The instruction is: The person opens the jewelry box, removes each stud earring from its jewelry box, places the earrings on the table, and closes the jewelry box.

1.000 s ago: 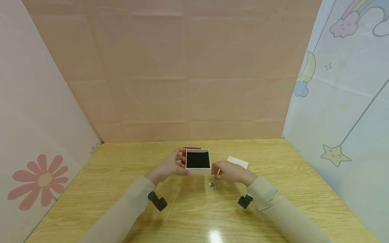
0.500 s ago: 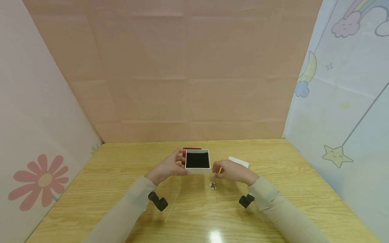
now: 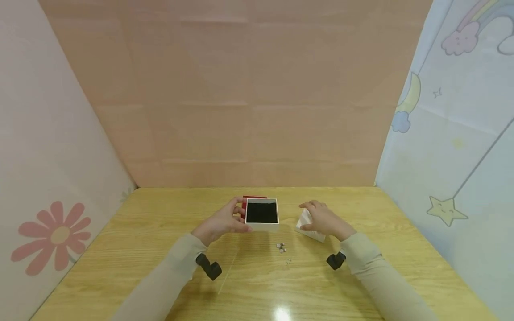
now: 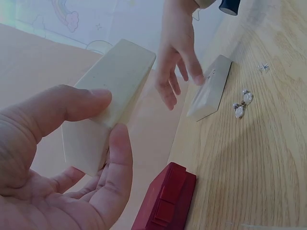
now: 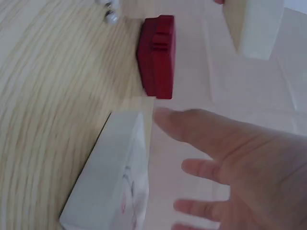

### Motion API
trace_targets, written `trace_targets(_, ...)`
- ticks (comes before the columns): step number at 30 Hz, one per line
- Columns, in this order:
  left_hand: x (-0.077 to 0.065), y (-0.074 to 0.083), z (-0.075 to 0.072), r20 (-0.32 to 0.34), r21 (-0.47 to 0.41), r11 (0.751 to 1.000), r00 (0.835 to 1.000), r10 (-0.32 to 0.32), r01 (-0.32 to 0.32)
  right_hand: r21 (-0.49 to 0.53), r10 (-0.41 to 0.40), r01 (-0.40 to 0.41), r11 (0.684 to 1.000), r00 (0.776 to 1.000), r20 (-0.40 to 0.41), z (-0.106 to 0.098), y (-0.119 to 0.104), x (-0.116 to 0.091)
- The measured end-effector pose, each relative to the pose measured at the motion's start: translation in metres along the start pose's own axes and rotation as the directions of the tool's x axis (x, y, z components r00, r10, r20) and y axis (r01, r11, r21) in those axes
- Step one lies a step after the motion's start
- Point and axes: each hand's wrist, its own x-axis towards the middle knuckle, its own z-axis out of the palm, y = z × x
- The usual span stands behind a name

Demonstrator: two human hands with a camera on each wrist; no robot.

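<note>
My left hand grips a shallow white box by its left side, thumb on one wall and fingers curled round another. A black lining shows inside it in the head view. The box is held above the table. Over a second white box-shaped piece with faint printing on top, my right hand hovers with fingers spread, holding nothing. A red case stands on the table under and behind the held box, partly hidden in the head view.
On the wooden table lie small white and pearly jewellery pieces, with a smaller silvery star-like piece near them. A peach backdrop closes off the far side, and patterned sheets flank the table.
My right hand has moved right, away from the held box, to above the white piece on the table. My left hand and its box have stayed nearly in place.
</note>
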Motion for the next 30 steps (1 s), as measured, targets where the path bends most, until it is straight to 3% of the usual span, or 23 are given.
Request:
trace_targets(7, 0.001, -0.003, 0.003, 0.025, -0.001, 1.000, 1.000, 0.017, -0.017, 0.037, 0.177, -0.182, 0.983, 0.978, 0.113, 0.009, 0.005, -0.003)
trace_targets(15, 0.003, -0.005, 0.006, 0.038, 0.013, 0.998, 0.997, 0.062, -0.062, -0.004, 0.182, -0.183, 0.983, 0.974, 0.135, 0.009, 0.014, 0.001)
trace_targets(19, 0.002, -0.005, 0.005, 0.033, 0.002, 0.999, 0.999, 0.034, -0.034, 0.018, 0.155, -0.159, 0.987, 0.977, 0.146, 0.005, 0.017, 0.004)
trace_targets(23, 0.001, -0.005, 0.003, 0.032, -0.018, 1.000, 0.999, 0.020, -0.020, 0.041, 0.119, -0.123, 0.992, 0.988, 0.095, -0.003, 0.016, 0.007)
trace_targets(30, -0.001, -0.003, 0.004, 0.034, 0.002, 1.000, 0.999, 0.017, -0.017, 0.039, 0.041, -0.037, 0.999, 0.995, -0.091, -0.022, 0.006, 0.013)
